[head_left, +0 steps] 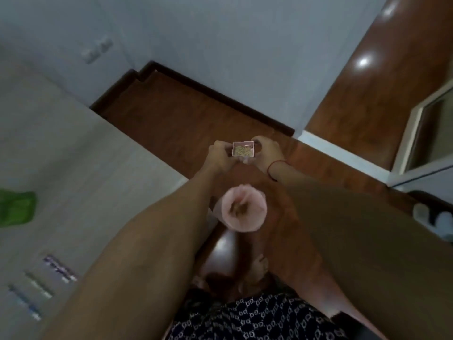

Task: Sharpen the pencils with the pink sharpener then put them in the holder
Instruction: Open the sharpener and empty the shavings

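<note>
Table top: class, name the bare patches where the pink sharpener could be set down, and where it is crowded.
Bare: the broad stretch of table from the wall edge down to the green object, and the strip between that object and the left forearm. Crowded: the near corner, where the pencils lie.

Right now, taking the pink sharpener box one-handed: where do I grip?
Probably pinch the sharpener box across its free long walls, coming from the near side. The left hand and right hand hold the short ends; the open top shows loose shavings.
</note>
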Action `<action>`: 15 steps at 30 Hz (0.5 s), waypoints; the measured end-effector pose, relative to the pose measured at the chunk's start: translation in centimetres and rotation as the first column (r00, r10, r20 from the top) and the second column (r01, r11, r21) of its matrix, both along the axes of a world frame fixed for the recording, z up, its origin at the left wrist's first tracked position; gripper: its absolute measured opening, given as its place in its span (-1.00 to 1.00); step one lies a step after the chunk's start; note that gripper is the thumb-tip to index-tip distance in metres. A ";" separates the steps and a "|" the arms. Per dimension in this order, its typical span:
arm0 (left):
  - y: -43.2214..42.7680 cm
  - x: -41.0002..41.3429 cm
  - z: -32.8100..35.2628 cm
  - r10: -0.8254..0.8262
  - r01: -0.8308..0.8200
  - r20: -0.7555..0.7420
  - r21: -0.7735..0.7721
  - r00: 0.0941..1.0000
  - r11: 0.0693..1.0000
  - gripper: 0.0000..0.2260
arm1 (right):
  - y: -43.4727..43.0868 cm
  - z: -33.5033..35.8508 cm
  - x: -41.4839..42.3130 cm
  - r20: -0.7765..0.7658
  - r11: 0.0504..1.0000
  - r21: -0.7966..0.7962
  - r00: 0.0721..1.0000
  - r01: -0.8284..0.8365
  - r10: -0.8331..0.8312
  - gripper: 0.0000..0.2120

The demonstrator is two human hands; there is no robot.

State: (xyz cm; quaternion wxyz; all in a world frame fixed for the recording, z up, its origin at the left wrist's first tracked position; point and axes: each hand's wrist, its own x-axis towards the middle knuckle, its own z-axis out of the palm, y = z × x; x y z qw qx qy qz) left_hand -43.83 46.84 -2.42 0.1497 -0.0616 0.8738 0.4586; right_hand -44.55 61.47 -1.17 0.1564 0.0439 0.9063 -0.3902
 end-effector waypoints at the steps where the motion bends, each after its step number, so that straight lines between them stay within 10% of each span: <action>1: 0.9 0.0 -1.4 0.013 -0.013 0.026 0.010 1.000 1.000 -0.71 | 0.7 -1.4 0.2 0.034 1.000 -0.008 0.999 0.010 -0.009 -0.45; 15: 4.0 0.0 -29.6 0.020 0.008 0.376 -0.073 0.927 0.997 -0.70 | 3.0 -28.8 0.1 0.375 0.999 0.042 0.927 -0.026 0.008 -0.49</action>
